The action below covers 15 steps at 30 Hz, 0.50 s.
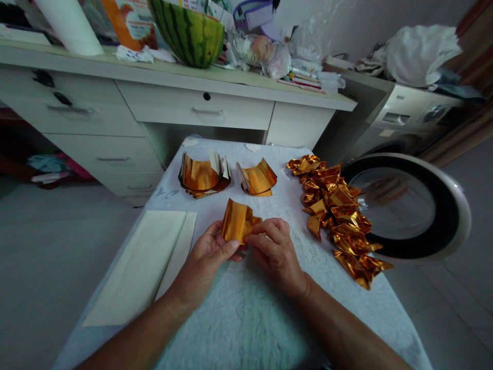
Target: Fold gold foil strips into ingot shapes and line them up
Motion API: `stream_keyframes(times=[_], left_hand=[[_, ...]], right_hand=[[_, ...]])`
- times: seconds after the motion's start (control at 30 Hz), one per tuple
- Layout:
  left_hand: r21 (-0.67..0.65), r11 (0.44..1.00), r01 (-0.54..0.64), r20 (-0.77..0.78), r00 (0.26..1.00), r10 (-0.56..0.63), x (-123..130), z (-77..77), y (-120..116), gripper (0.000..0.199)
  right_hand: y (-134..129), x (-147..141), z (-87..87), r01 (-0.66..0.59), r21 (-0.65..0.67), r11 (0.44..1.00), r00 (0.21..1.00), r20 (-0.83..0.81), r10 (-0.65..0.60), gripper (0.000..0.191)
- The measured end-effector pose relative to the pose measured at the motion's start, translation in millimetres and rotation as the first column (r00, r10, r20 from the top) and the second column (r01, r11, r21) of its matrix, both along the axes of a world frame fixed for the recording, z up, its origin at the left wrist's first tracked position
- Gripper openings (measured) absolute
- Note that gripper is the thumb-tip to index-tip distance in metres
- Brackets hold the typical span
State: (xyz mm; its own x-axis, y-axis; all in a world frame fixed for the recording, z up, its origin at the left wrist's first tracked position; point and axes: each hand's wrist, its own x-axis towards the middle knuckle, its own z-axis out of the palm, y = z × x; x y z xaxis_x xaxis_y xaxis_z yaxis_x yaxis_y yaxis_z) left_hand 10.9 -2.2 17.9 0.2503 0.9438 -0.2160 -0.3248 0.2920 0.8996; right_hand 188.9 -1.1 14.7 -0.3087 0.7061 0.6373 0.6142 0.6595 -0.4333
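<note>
A shiny gold foil paper (233, 220), partly folded, is held above the cloth-covered table. My left hand (213, 246) grips its left and lower side, thumb in front. The fingers of my right hand (274, 246) pinch the folded right end. Behind it lie two curled piles of gold foil paper: a thicker pile (199, 174) at the left and a smaller pile (260, 177) beside it. Along the right side of the table runs a heap of folded gold foil pieces (335, 200).
Pale paper sheets (138, 262) lie at the table's left edge. The table (246, 318) has a light blue cloth. Beyond stands a drawer desk (204, 105) bearing a cut watermelon (188, 33) and plastic bags. A washing machine's round door (404, 205) hangs open at the right.
</note>
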Motion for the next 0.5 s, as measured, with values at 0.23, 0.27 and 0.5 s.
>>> stream_keyframes(times=[0.23,0.27,0.5], left_hand=[[0.011,0.998,-0.066,-0.131,0.989,0.067,2,-0.8,4,0.039],[0.017,0.997,-0.070,-0.146,0.987,0.072,2,-0.8,4,0.038],[0.048,0.998,-0.049,-0.271,0.961,0.060,0,-0.7,5,0.040]], right_hand=[[-6,-1,8.2,-0.132,-0.079,0.988,0.991,-0.005,0.132,0.027],[-7,0,9.7,-0.137,-0.098,0.986,0.990,-0.045,0.133,0.029],[2,12,5.3,0.054,-0.338,0.940,0.841,-0.492,-0.225,0.035]])
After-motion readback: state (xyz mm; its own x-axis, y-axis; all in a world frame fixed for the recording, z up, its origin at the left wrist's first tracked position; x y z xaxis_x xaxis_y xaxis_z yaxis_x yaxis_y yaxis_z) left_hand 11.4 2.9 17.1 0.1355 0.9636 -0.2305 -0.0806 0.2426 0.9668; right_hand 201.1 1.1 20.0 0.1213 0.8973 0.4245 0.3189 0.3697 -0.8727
